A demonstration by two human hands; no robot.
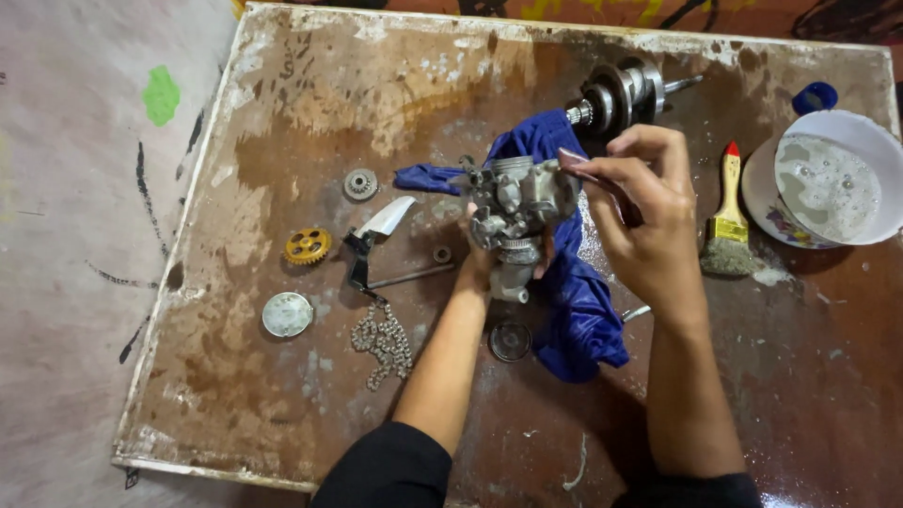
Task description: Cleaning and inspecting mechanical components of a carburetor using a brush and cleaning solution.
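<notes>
No packages, labels, signs or screens are in view.

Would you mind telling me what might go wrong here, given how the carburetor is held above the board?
The left hand alone grips the carburetor from below, over the blue cloth; if wet, it might slip. The right hand works a thin tool at its top and could slide off. The bowl of soapy liquid sits near the board's edge, beside the right forearm, and might get knocked.
</notes>
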